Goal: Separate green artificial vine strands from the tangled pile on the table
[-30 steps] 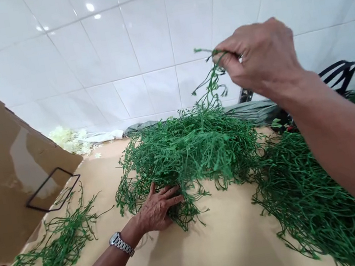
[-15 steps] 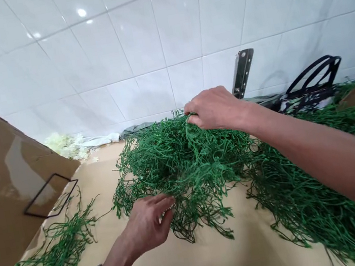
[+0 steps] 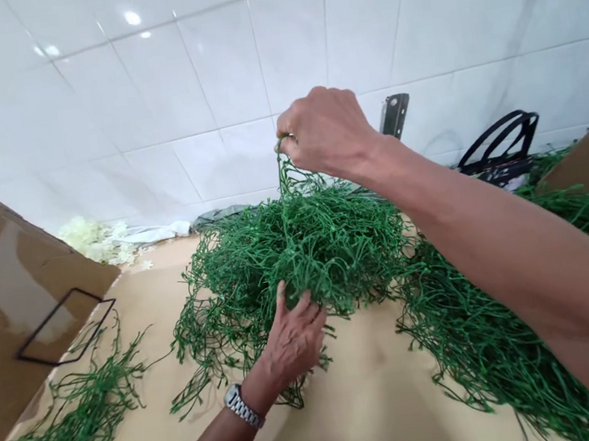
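Note:
A tangled heap of thin green artificial stems (image 3: 255, 258) with small buds lies in the middle of the table. Above it my right hand (image 3: 321, 132) pinches a few green stems (image 3: 281, 185) and holds them raised; their lower ends run down into the heap. My left hand (image 3: 295, 334), with a metal watch (image 3: 243, 406) on its wrist, reaches into the near side of the heap. Its fingers are spread against the strands, palm turned away from me.
A larger green pile (image 3: 504, 312) fills the right side; a smaller bunch (image 3: 75, 434) lies at left beside a cardboard box (image 3: 6, 302) and black wire frame (image 3: 76, 320). Pale flowers (image 3: 90, 241), a metal bracket (image 3: 395, 115) and a black-handled bag (image 3: 503, 145) stand near the tiled wall (image 3: 220, 59).
My right hand has risen and shifted slightly left, drawing stems upward from the heap. My left hand has moved right and opened against the heap's near side.

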Tool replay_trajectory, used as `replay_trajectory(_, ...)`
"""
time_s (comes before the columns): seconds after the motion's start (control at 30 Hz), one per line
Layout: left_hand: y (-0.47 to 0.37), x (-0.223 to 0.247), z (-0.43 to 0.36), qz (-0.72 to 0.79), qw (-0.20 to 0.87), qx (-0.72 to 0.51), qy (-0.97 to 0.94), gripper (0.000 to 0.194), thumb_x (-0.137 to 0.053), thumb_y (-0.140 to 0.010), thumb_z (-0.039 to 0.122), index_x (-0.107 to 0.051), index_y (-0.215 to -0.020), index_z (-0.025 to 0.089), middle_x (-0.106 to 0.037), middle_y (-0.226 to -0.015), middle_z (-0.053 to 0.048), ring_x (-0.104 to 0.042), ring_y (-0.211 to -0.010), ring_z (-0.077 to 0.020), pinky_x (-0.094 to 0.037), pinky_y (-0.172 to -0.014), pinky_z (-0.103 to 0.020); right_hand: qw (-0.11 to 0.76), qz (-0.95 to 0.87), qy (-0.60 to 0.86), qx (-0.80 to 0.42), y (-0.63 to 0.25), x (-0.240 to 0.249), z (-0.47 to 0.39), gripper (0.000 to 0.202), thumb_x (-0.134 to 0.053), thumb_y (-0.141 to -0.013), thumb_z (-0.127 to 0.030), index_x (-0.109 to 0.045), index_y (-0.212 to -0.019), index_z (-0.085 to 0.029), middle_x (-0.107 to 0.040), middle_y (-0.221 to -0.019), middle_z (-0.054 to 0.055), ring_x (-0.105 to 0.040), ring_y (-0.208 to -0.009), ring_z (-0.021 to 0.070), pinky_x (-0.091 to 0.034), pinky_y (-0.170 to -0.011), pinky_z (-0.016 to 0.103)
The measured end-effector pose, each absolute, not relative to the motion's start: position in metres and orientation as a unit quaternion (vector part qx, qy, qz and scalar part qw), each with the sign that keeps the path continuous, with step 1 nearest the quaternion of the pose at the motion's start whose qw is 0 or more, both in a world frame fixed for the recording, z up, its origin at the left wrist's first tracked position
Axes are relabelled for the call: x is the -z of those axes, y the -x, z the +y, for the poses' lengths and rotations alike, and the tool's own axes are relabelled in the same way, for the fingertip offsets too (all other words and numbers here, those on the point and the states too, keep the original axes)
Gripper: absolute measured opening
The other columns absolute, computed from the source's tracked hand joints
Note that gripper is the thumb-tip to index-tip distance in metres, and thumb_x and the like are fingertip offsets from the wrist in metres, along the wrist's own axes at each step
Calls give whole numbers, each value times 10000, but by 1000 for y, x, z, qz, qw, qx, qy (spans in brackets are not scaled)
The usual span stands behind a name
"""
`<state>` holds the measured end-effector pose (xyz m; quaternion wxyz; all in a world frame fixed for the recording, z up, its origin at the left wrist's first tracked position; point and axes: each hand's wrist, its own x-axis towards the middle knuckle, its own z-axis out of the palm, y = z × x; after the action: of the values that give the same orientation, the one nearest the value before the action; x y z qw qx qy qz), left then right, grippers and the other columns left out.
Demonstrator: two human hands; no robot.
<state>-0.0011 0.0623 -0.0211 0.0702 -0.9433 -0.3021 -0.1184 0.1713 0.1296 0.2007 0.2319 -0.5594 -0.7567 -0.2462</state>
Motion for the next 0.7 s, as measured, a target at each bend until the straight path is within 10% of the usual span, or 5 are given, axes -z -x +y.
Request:
replay_trajectory(0.3,51,39,89,-423,8,69,904,259,-423,-824,288,-626,-696,191,-635,-768,-50,-592,-804,-192,-412,-839,-363,433,-641,546,322,-209,-240,117,267,-463,-849,-277,-660,-997,-176,-675,-882,56,-602,-853,228,-454,-738,400)
replay_trajectory(0.47,48,35,118,-510,18,89,855,272,-396,-811,269,-614,-686,164,-621,-621,-60,-603,-600,-189,-436,-572,-269,457,-700,485,255,-226,-246,80,236,-471,-852,-243,-678,-806,-139,-663,-813,18,-591,-743,126,-455,-703,286)
replay_trajectory(0.7,17,36,122,-553,46,92,826,328,-369,-799,306,-639,-787,119,-660,-831,-172,-571,-935,-348,-377,-814,-496,427,-760,490,1,-220,-155,-16,216,-502,-846,-253,-619,-702,-142,-482,-518,-51,-415,-456,43,-329,-455,171)
